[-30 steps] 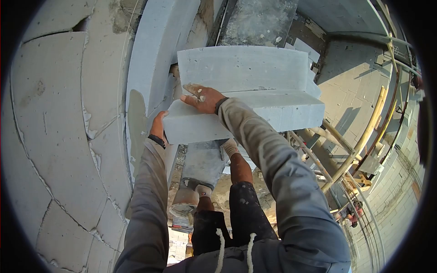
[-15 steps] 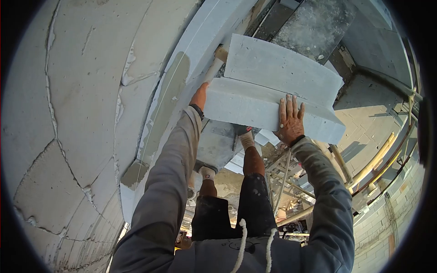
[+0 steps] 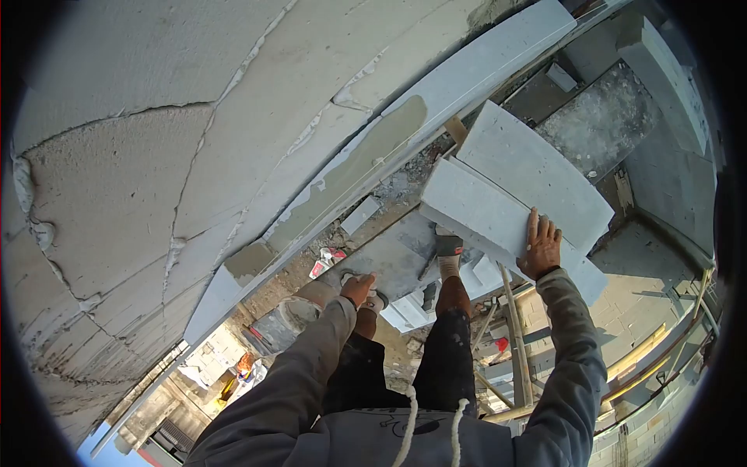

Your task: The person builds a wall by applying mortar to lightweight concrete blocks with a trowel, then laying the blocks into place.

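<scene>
My right hand (image 3: pixel 540 247) lies on a pale grey building block (image 3: pixel 490 210), palm down with its fingers stretched out along the upper face. That block sits against a second block (image 3: pixel 537 167), with a narrow seam between them. My left hand (image 3: pixel 358 289) hangs low over my foot, off the blocks, with the thumb apart and nothing visible in it. Close to it, below, is a bucket (image 3: pixel 299 314). Along the wall runs a course of blocks (image 3: pixel 498 53) bearing a patch of grey mortar (image 3: pixel 366 162).
A large jointed block wall (image 3: pixel 194 156) fills the left. My feet stand on a grey platform (image 3: pixel 397 249), with rubble and a red-and-white packet (image 3: pixel 327 261) beside it. Yellowish poles (image 3: pixel 638 350) cross at the right. A dusty board (image 3: pixel 599 117) lies beyond the blocks.
My left hand has let go of the block's left end and dropped toward the bucket. My right hand stays on the block. The view has turned, bringing the bucket and ground into sight.
</scene>
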Motion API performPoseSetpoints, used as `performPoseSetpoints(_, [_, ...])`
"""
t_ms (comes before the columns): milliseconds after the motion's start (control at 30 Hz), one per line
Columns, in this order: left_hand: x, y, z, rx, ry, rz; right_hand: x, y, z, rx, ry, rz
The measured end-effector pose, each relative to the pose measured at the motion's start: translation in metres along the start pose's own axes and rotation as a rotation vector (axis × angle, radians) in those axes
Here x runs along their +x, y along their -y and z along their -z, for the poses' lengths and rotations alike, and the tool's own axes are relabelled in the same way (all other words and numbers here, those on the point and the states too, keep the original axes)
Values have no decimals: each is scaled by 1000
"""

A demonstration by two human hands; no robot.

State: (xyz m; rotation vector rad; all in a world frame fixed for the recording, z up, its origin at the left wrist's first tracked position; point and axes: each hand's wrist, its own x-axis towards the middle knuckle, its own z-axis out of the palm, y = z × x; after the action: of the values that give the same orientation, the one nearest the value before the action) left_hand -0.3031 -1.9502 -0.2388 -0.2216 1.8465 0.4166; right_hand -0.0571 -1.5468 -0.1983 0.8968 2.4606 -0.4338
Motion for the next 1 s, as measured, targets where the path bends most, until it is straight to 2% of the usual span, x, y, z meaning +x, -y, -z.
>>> performPoseSetpoints(33, [-8,7,-1,-178,21,24,-3,3,9,-6,-5,10])
performPoseSetpoints(67, [13,43,0,-94,-56,72,-10,10,24,18,26,35])
performPoseSetpoints(100, [6,41,0,-104,-56,68,-16,15,34,38,54,58])
performPoseSetpoints(167, [-12,25,-4,204,-81,-120,-30,23,50,6,6,96])
performPoseSetpoints(233, [-48,-16,-6,187,-52,-149,-49,38,85,-55,26,207])
performPoseSetpoints(333, [-57,-18,-17,141,89,-258,-71,70,153,-82,70,313])
performPoseSetpoints(467, [-121,-44,-15,141,40,-350,-95,120,234,-186,72,473])
performPoseSetpoints(567, [-113,-14,-25,151,-85,-386,-109,174,296,-262,14,603])
performPoseSetpoints(600, [-116,-6,-21,38,-30,-479,-110,190,313,-277,-23,653])
performPoseSetpoints(633, [-116,2,-18,-12,-48,-491,-110,207,327,-291,-60,700])
performPoseSetpoints(700, [-107,20,-17,-189,-161,-392,-110,247,352,-393,-106,748])
performPoseSetpoints(733, [-83,37,-25,-393,-130,-386,-110,267,363,-406,-128,810])
performPoseSetpoints(833, [-58,46,-26,-641,-126,-356,-102,325,379,-445,-138,948])
performPoseSetpoints(867, [-66,38,-21,-821,-49,-381,-97,342,379,-476,-159,999])
performPoseSetpoints(900, [-77,29,-15,-846,-58,-384,-91,358,378,-503,-193,1048])
performPoseSetpoints(967, [-87,15,-9,-811,-243,-485,-82,384,371,-550,-205,1078])
performPoseSetpoints(1000, [-76,15,-12,-827,-256,-493,-74,396,366,-563,-194,1102])
